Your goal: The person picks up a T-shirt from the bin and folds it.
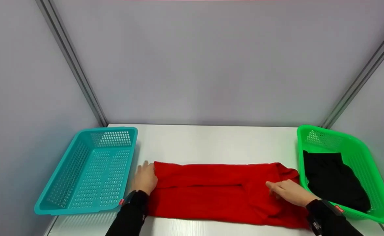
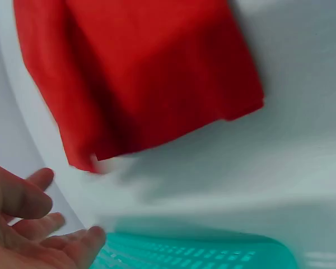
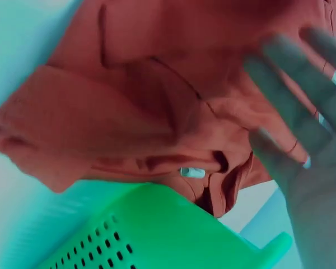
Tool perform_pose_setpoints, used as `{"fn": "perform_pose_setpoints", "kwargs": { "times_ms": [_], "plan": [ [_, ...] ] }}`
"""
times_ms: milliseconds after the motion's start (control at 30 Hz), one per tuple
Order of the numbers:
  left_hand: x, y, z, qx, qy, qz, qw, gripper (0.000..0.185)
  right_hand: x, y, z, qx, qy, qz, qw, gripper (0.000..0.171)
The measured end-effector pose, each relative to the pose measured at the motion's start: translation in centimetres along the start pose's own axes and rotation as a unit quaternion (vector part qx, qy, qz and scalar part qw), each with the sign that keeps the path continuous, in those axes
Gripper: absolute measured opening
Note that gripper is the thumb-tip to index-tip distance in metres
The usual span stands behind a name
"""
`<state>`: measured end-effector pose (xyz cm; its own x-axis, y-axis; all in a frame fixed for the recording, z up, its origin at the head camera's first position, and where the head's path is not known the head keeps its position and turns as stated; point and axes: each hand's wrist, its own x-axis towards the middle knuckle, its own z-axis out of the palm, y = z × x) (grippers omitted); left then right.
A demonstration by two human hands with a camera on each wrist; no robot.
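We look into a small enclosed work booth.
Plain grey panels stand behind and on both sides of a white table, and metal profiles run along the corners where these panels meet. This enclosure looks to us like a laboratory station; which kind of building is around it, we cannot tell.

I count two baskets, one turquoise, one green; two cloths, one red, one black; two metal posts; one table; two hands, both mine.
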<state>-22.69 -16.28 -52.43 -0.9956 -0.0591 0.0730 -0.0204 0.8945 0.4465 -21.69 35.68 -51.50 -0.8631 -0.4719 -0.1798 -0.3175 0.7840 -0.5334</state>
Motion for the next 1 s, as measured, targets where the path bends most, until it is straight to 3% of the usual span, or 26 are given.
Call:
{"fn": "perform_pose_setpoints", "kwargs": {
  "times_ms": [67, 167, 200, 267, 333, 433, 567, 700, 867, 933, 1000],
  "plan": [
    [-0.4, 0.3, 0.8, 0.009, -0.008, 0.061, 0.9981, 0.025, 0.4, 0.3, 0.5, -0.046, 0.057, -0.018, 0.997, 0.031],
    [-1.3, 0.4, 2.0, 0.017, -0.075, 0.13, 0.9885, 0.037, 0.6, 0.8, 1.7, -0.108, 0.106, -0.027, 0.988, 0.013],
    [-1.7, 0.4, 2.4, 0.023, -0.106, 0.138, 0.9844, 0.044, 0.6, 1.1, 2.1, -0.116, 0.101, -0.027, 0.988, 0.02],
    [-2.5, 0.0, 2.9, 0.043, -0.162, 0.133, 0.977, 0.058, 0.3, 1.5, 3.0, -0.118, 0.062, -0.028, 0.991, 0.043],
    [-3.2, -0.4, 3.2, 0.063, -0.194, 0.111, 0.9726, 0.068, -0.1, 1.8, 3.6, -0.107, 0.008, -0.024, 0.994, 0.064],
    [-3.7, -0.8, 3.1, 0.081, -0.208, 0.087, 0.9709, 0.074, -0.6, 1.8, 4.1, -0.091, -0.057, -0.011, 0.994, 0.091],
    [-3.6, -0.7, 2.6, 0.08, -0.218, 0.076, 0.9698, 0.075, -0.7, 0.9, 4.4, -0.084, -0.08, -0.04, 0.992, 0.1],
    [-3.5, -0.7, 2.6, 0.081, -0.219, 0.085, 0.9686, 0.074, -0.3, -0.4, 5.1, -0.108, -0.079, -0.124, 0.983, 0.088],
    [-3.4, -1.0, 2.6, 0.081, -0.214, 0.097, 0.9685, 0.072, 0.4, -1.6, 6.0, -0.175, -0.035, -0.202, 0.963, 0.038],
    [-3.4, -1.0, 2.4, 0.079, -0.215, 0.101, 0.9683, 0.071, 0.8, -1.8, 6.0, -0.168, -0.007, -0.211, 0.963, 0.022],
    [-3.3, -1.1, 2.3, 0.076, -0.215, 0.104, 0.9682, 0.07, 1.1, -1.8, 5.7, -0.128, 0.002, -0.199, 0.972, 0.016]
  ]
}}
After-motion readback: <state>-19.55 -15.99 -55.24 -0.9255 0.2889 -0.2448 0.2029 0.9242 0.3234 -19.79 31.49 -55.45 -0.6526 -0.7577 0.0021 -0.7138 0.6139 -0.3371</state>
